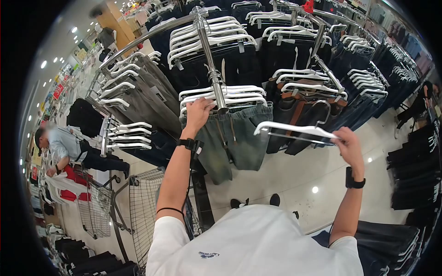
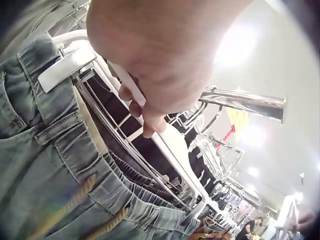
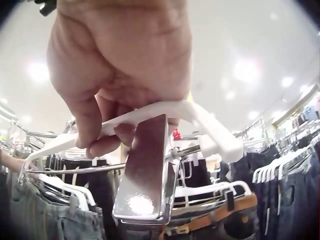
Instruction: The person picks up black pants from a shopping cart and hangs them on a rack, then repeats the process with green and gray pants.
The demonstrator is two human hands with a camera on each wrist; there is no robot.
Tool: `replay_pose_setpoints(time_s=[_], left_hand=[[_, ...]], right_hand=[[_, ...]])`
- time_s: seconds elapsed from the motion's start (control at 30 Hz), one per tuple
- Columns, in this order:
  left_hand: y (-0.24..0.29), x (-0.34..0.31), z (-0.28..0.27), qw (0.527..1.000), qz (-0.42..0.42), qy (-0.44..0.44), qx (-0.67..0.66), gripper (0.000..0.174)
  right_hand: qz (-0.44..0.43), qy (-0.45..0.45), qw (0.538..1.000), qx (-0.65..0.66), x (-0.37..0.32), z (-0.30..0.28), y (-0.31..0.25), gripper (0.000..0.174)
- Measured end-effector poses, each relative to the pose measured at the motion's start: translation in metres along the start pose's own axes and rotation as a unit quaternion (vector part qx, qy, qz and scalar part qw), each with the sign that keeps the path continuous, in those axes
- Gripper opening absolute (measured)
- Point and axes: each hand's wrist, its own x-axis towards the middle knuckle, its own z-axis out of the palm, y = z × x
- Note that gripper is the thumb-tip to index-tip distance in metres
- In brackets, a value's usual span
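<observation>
My right hand (image 1: 350, 146) grips one end of a white hanger (image 1: 294, 128) with a metal clip bar; no garment hangs from it. Its metal clip (image 3: 142, 172) faces the right wrist camera. At the front of the rack arm, my left hand (image 1: 199, 115) holds the top edge of a white hanger (image 2: 172, 147), fingers curled over it. From that hanger hang faded blue-green denim shorts (image 1: 248, 147) with an elastic waist and tan drawstrings. More white hangers sit close behind on the chrome rack arm (image 1: 212, 69).
Brown-belted jeans (image 1: 294, 108) hang to the right, grey trousers (image 1: 147, 87) to the left. A wire shopping cart (image 1: 142, 202) stands at my left, with another person (image 1: 69, 147) beyond it. Dark folded garments (image 1: 382, 244) lie at the lower right.
</observation>
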Motion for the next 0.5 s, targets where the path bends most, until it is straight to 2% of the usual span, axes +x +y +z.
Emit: replay_pose_setpoints(time_s=[0.07, 0.17, 0.3, 0.4, 0.5], left_hand=[[0.003, -0.004, -0.004, 1.0, -0.006, -0.008, 0.007, 0.02], [0.008, -0.018, -0.018, 0.994, 0.048, 0.097, -0.01, 0.024], [0.017, -0.068, -0.052, 0.973, -0.058, 0.221, -0.038, 0.022], [0.025, -0.126, -0.072, 0.957, -0.13, 0.242, -0.097, 0.016], [0.023, -0.199, -0.077, 0.95, -0.201, 0.227, -0.072, 0.018]], right_hand=[[-0.001, -0.03, 1.0, 0.004, -0.001, 0.023, -0.008, 0.015], [-0.044, -0.046, 0.998, 0.004, 0.011, 0.069, -0.021, 0.017], [-0.099, -0.042, 0.994, 0.001, 0.053, 0.12, -0.055, 0.012], [-0.126, -0.036, 0.991, 0.03, 0.089, 0.156, -0.073, 0.014], [-0.162, -0.037, 0.985, 0.048, 0.12, 0.188, -0.082, 0.014]])
